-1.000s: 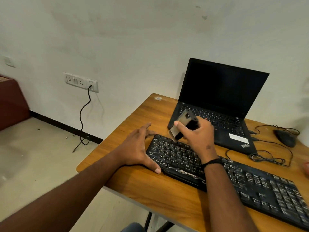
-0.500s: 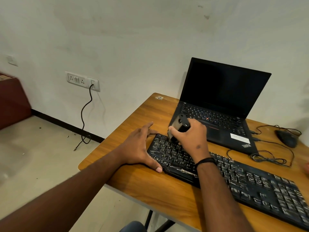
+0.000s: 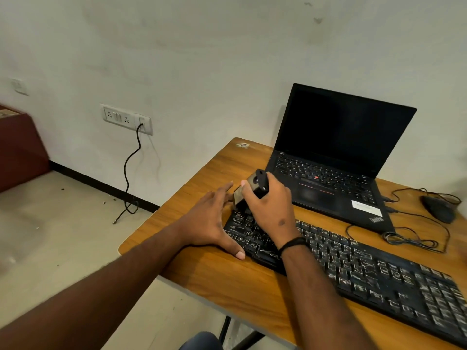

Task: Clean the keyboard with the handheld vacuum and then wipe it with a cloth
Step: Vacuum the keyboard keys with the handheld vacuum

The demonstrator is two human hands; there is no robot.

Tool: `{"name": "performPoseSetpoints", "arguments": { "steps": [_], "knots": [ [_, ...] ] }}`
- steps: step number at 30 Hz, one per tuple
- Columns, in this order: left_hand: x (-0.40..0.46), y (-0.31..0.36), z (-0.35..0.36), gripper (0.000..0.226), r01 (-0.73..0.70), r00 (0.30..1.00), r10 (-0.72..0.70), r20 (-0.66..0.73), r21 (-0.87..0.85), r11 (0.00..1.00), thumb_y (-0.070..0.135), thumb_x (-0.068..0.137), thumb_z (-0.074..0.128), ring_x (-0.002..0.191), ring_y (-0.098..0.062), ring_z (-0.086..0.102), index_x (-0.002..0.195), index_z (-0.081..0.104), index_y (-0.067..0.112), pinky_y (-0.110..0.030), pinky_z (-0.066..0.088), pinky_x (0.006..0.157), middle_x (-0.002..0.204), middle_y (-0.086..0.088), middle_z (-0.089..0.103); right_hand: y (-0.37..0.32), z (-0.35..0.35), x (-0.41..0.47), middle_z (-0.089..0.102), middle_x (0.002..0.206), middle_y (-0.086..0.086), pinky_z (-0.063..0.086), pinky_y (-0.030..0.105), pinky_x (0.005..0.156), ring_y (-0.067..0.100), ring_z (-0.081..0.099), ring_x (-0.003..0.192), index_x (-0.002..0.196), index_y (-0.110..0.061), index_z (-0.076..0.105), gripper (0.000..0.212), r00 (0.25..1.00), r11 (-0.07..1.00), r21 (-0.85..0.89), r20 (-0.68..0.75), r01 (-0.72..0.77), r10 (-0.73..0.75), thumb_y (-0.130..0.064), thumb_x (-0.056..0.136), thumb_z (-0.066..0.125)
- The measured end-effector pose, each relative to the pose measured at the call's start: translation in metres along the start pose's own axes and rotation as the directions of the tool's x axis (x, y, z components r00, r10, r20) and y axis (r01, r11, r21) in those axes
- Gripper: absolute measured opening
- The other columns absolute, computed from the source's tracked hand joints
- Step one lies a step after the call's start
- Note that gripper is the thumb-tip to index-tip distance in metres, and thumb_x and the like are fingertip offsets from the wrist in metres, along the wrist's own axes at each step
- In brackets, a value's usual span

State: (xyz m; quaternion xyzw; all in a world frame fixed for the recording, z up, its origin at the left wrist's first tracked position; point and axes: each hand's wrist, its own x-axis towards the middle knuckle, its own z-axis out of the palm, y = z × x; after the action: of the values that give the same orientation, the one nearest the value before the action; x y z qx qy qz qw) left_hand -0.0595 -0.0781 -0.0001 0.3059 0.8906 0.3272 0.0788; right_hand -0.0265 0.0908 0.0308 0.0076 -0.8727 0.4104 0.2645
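Observation:
A black keyboard (image 3: pixel 353 269) with worn white legends lies slantwise across the wooden desk (image 3: pixel 207 279). My right hand (image 3: pixel 270 205) grips a small dark handheld vacuum (image 3: pixel 255 183), nozzle pointing down onto the keyboard's far left corner. My left hand (image 3: pixel 209 221) lies flat with fingers straight against the keyboard's left end, thumb along its front edge. No cloth is in view.
An open black laptop (image 3: pixel 336 157) with a dark screen stands behind the keyboard. A black mouse (image 3: pixel 439 208) and coiled cables (image 3: pixel 409 238) lie at the right. The desk's left edge drops to the floor; a wall socket (image 3: pixel 126 118) has a cord hanging.
My right hand has carried the vacuum left and down across the top rows to the keyboard's far left corner. My left hand has stayed put at the keyboard's left end.

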Motion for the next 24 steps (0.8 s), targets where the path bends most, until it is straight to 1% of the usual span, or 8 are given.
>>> {"name": "performPoseSetpoints", "arguments": {
  "steps": [4, 8, 11, 15, 18, 21, 22, 24],
  "knots": [
    [-0.001, 0.002, 0.0, 0.155, -0.004, 1.0, 0.004, 0.007, -0.009, 1.0, 0.059, 0.047, 0.095, 0.149, -0.017, 0.018, 0.16, -0.005, 0.025, -0.041, 0.02, 0.123, 0.162, 0.005, 0.027, 0.008, -0.01, 0.003, 0.063, 0.065, 0.006, 0.052, 0.046, 0.057, 0.023, 0.059, 0.061, 0.072, -0.013, 0.058, 0.032, 0.995, 1.0, 0.003, 0.098, -0.023, 0.022, -0.04, 0.086, 0.068],
    [0.0, -0.001, 0.0, 0.16, -0.009, 1.0, 0.009, 0.011, -0.006, 1.0, 0.074, 0.038, 0.087, 0.15, -0.014, 0.018, 0.16, -0.006, 0.027, -0.039, 0.019, 0.123, 0.161, 0.009, 0.029, 0.009, -0.012, 0.002, 0.066, 0.069, -0.004, 0.053, 0.03, 0.058, 0.011, 0.062, 0.064, 0.078, -0.02, 0.061, 0.024, 1.0, 1.0, -0.006, 0.024, 0.017, -0.017, -0.039, 0.089, 0.069],
    [0.0, -0.001, 0.0, 0.16, -0.018, 1.0, 0.018, 0.013, -0.005, 1.0, 0.07, 0.039, 0.09, 0.149, -0.014, 0.018, 0.16, -0.006, 0.027, -0.038, 0.018, 0.122, 0.16, 0.009, 0.03, 0.013, -0.018, 0.004, 0.065, 0.068, 0.002, 0.049, 0.033, 0.057, 0.017, 0.06, 0.063, 0.074, -0.015, 0.06, 0.027, 0.994, 1.0, 0.007, 0.107, 0.003, -0.004, -0.035, 0.088, 0.071],
    [0.001, 0.0, 0.0, 0.158, -0.019, 1.0, 0.019, 0.006, -0.011, 1.0, 0.063, 0.044, 0.094, 0.148, -0.013, 0.019, 0.16, -0.006, 0.026, -0.037, 0.019, 0.122, 0.159, 0.011, 0.031, 0.013, -0.019, 0.004, 0.068, 0.072, -0.003, 0.055, 0.031, 0.059, 0.011, 0.065, 0.068, 0.079, -0.019, 0.063, 0.022, 1.0, 1.0, 0.016, 0.03, 0.001, -0.001, -0.037, 0.089, 0.069],
    [0.001, -0.002, 0.0, 0.159, -0.018, 1.0, 0.018, 0.007, -0.005, 1.0, 0.069, 0.04, 0.091, 0.148, -0.014, 0.019, 0.16, -0.005, 0.028, -0.038, 0.02, 0.122, 0.159, 0.009, 0.031, 0.014, -0.019, 0.004, 0.062, 0.065, 0.001, 0.048, 0.034, 0.055, 0.014, 0.057, 0.059, 0.07, -0.013, 0.058, 0.03, 0.994, 1.0, 0.025, 0.112, -0.019, 0.016, -0.033, 0.088, 0.07],
    [0.001, -0.003, 0.001, 0.158, -0.024, 1.0, 0.024, -0.004, -0.008, 1.0, 0.066, 0.042, 0.094, 0.148, -0.013, 0.02, 0.16, -0.004, 0.027, -0.036, 0.019, 0.121, 0.159, 0.01, 0.031, 0.015, -0.024, 0.005, 0.062, 0.064, -0.005, 0.047, 0.027, 0.054, 0.01, 0.056, 0.058, 0.069, -0.017, 0.059, 0.029, 0.998, 1.0, 0.005, 0.055, -0.021, 0.02, -0.035, 0.089, 0.069],
    [0.001, -0.003, 0.001, 0.158, -0.028, 1.0, 0.028, -0.007, -0.007, 1.0, 0.065, 0.043, 0.094, 0.148, -0.012, 0.02, 0.16, -0.004, 0.026, -0.035, 0.018, 0.121, 0.159, 0.012, 0.032, 0.015, -0.026, 0.005, 0.064, 0.067, -0.003, 0.049, 0.028, 0.055, 0.012, 0.059, 0.061, 0.071, -0.016, 0.06, 0.028, 0.999, 1.0, -0.003, 0.034, -0.023, 0.023, -0.036, 0.089, 0.068],
    [0.002, -0.004, 0.001, 0.158, -0.033, 0.999, 0.033, -0.001, -0.008, 0.999, 0.066, 0.043, 0.093, 0.148, -0.011, 0.02, 0.16, -0.004, 0.026, -0.034, 0.017, 0.121, 0.159, 0.014, 0.031, 0.017, -0.028, 0.005, 0.065, 0.07, 0.008, 0.049, 0.033, 0.056, 0.018, 0.059, 0.062, 0.072, -0.007, 0.06, 0.032, 0.995, 0.999, 0.01, 0.085, -0.045, 0.044, -0.032, 0.088, 0.069]
  ]
}}
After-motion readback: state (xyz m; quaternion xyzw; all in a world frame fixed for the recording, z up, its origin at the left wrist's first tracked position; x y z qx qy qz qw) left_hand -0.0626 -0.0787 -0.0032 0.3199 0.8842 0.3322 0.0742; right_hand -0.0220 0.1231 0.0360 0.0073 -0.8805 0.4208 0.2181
